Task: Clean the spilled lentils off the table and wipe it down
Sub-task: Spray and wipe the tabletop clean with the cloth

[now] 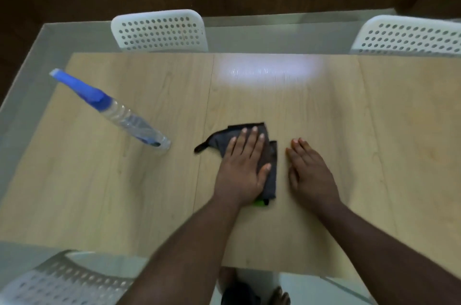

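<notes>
A dark grey cloth (pixel 270 162) lies folded on the light wooden table (pixel 349 117), near its middle. My left hand (pixel 243 167) presses flat on the cloth with straight fingers, covering most of it. A small green bit (pixel 260 203) shows at the cloth's near edge under my wrist. My right hand (pixel 309 172) rests flat on the bare wood just right of the cloth, fingers together, not touching it. No lentils show on the tabletop.
A clear spray bottle (pixel 119 112) with a blue trigger head stands at the left of the table. Two white perforated chairs (pixel 159 30) (pixel 409 35) sit at the far side, another (pixel 64 279) at the near left. My feet show below the near edge.
</notes>
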